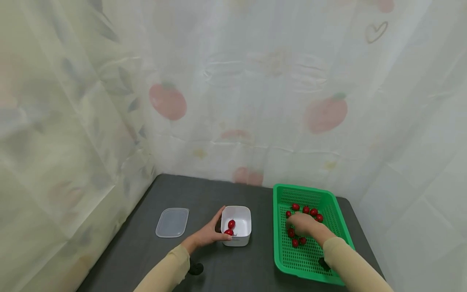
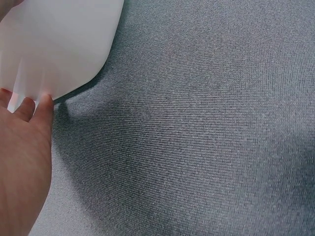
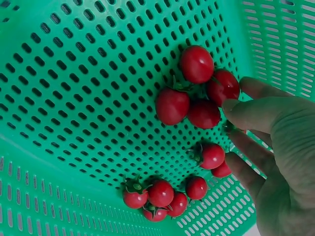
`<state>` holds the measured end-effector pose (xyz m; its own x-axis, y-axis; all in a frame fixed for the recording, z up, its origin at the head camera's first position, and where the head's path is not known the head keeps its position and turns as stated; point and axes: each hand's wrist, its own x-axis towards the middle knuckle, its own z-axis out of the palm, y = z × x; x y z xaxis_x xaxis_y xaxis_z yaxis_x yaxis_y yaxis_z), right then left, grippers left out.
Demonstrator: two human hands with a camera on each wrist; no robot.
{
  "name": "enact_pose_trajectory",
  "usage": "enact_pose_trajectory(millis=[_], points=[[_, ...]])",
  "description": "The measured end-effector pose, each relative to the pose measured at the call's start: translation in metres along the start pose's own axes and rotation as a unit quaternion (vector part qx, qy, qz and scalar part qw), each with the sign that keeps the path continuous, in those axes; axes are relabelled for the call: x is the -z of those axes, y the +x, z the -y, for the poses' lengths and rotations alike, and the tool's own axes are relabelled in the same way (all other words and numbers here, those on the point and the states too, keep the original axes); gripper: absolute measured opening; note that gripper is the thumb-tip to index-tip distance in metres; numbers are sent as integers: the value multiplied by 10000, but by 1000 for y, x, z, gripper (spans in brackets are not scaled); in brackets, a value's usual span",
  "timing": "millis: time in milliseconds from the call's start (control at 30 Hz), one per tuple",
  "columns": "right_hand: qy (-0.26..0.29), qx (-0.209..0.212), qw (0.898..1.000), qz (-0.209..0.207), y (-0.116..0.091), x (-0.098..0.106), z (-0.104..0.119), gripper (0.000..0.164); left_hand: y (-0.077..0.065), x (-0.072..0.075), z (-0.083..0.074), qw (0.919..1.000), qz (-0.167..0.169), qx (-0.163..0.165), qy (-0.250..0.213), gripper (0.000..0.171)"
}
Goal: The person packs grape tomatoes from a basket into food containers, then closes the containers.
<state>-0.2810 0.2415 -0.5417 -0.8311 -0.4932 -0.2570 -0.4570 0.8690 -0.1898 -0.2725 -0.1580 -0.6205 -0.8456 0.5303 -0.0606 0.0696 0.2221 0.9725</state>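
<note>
My left hand (image 1: 208, 233) holds a small white square container (image 1: 238, 242), thumb at its near side and fingers at its far left side. Two red cherry tomatoes (image 1: 231, 224) lie inside it. In the left wrist view, fingertips (image 2: 45, 101) press against the container's pale wall (image 2: 64, 44). My right hand (image 1: 302, 224) reaches into a green perforated basket (image 1: 278, 243) among several cherry tomatoes. In the right wrist view, the thumb and index finger meet the edge of one tomato (image 3: 224, 87) without closing round it; other tomatoes (image 3: 161, 192) lie below.
A translucent square lid (image 1: 172, 222) lies on the dark grey table (image 1: 204, 190), left of the container. A small black object (image 1: 196, 269) is beside the left forearm. Printed curtains (image 1: 233, 101) hang behind the table and at both sides.
</note>
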Motion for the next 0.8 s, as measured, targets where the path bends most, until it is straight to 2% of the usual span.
enact_pose_trajectory(millis=[233,567,800], points=[[-13,-22,10000,-6,0,-3,1,42,-1,-1,0,9999,-20,66,-79,114],[-37,153,9999,-65,2,-6,-2,37,0,-1,4,9998,52,-125,-144,115],[-59,257,9996,-108,2,-7,-2,32,1,-1,6,9997,32,-89,-204,115]])
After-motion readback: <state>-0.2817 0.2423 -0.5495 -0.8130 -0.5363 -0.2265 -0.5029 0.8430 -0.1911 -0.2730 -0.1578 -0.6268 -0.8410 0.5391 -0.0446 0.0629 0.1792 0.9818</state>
